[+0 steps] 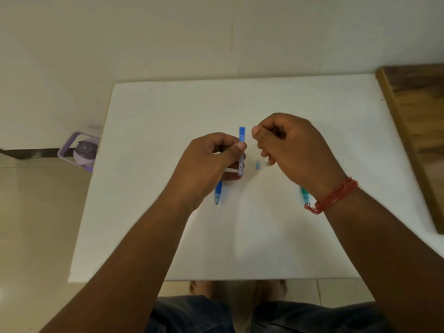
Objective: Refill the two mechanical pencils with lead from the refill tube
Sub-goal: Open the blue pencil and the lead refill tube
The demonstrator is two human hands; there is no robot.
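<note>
My left hand (211, 162) pinches the blue lead refill tube (241, 140) between thumb and fingers and holds it upright above the white table (168, 236). Below that hand the tip of a blue mechanical pencil (218, 193) shows on the table; the rest is hidden. My right hand (293, 150), fingers curled, hovers just right of the tube's top; whether it pinches anything I cannot make out. A green mechanical pencil (304, 194) lies mostly hidden under my right wrist. Two small pieces, a light blue cap (257, 165) and a pale bit (267, 163), lie between the hands.
A purple water bottle (83, 152) stands on the floor left of the table. A wooden surface (418, 121) borders the table's right edge. My knees (240, 308) sit beneath the near edge.
</note>
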